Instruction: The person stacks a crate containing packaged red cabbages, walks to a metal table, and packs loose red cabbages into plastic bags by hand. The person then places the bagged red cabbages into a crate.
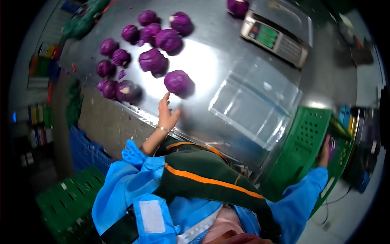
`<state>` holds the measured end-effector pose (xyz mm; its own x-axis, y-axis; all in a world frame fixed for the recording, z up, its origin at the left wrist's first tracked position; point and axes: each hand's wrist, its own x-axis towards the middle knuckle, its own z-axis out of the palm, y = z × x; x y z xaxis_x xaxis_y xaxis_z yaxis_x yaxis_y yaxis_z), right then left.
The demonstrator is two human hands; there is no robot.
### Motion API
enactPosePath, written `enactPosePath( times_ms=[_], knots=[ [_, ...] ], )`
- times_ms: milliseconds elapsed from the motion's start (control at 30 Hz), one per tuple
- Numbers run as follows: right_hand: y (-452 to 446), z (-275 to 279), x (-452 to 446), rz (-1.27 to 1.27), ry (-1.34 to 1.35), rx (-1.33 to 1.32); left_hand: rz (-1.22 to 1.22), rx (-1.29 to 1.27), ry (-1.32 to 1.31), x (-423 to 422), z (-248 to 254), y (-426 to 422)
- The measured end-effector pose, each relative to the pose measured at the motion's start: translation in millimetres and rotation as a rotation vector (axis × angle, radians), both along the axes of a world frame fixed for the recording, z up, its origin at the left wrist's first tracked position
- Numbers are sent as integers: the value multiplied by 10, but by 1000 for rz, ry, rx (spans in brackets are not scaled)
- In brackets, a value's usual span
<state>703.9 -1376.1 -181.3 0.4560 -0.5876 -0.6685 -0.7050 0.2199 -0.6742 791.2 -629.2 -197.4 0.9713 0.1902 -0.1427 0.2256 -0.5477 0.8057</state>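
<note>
My left hand (167, 116) is over the near edge of the metal table, its fingers spread and reaching toward the nearest red cabbage (177, 82). The index fingertip is at that cabbage's lower edge; whether it touches I cannot tell. Several more red cabbages, such as a large one (152, 61), lie loosely grouped farther left and back. On the far right, my right hand (323, 153) is inside a green crate (306, 130), fingers around another red cabbage (332, 147), which is partly hidden by the hand and the crate wall.
Clear plastic sheets or bags (254, 99) lie on the metal table (199, 57) between my hands. Behind them stands a weighing scale (274, 38) with a keypad, one red cabbage (237, 7) beside it. Blue (87, 148) and green crates (71, 193) stand at lower left.
</note>
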Motion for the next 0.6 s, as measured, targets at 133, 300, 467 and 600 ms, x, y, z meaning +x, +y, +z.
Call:
enactPosePath(
  times_ms=[133, 300, 467, 600],
  knots=[
    [-24, 952, 256, 172, 60, -449, 207, -17, 25, 468, -152, 130],
    [3496, 1465, 1150, 494, -423, -298, -9, -580, 111, 873, -609, 209],
    [5574, 128, 1265, 356, -252, 924, -155, -920, 164, 550, -258, 152],
    [5499, 220, 1362, -41, -399, 1295, -708, -483, 7, 922, 671, -60]
  ],
)
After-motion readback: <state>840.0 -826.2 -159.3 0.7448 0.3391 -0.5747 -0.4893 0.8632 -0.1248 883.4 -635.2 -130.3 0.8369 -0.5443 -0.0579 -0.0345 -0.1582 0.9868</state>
